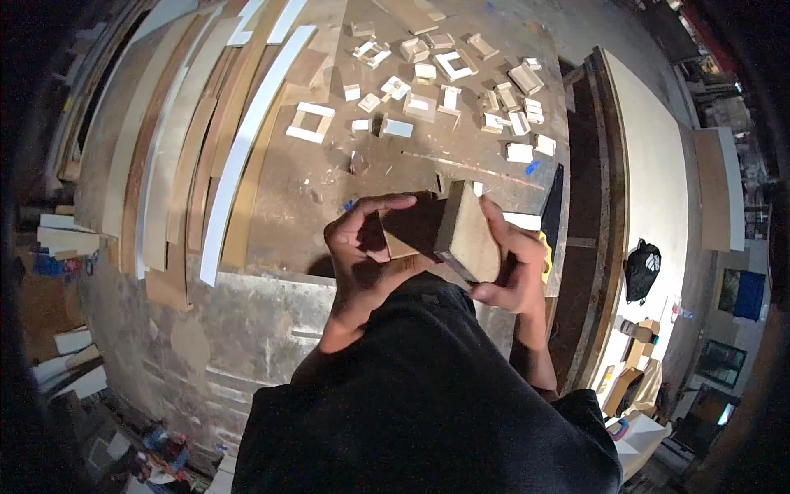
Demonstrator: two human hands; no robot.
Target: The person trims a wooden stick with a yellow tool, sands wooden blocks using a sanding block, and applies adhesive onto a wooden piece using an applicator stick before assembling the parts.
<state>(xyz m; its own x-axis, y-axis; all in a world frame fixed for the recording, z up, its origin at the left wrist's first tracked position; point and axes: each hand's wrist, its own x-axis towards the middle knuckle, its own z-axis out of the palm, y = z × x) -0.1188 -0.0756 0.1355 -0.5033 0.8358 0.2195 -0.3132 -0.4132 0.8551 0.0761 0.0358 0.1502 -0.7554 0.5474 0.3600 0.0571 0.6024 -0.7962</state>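
My left hand [354,243] is closed around a dark brown wooden piece [409,224] with a pale lower edge. My right hand [520,263] grips a pale, thick rectangular wooden block [476,237], thumb and fingers on its outer side. Both pieces are held in front of my chest, over the near part of the worktable [280,193]. The block overlaps the brown piece in view; I cannot tell whether they are joined or only touching. Some of my left fingers are hidden behind the brown piece.
Long boards and strips [255,156] lie along the table's left side. Several small wooden frames [310,123] and blocks [524,78] are scattered across its far part. To the right, a pale panel [650,181] carries a black bag [642,270]. A yellow-and-black object [546,255] is beside my right hand.
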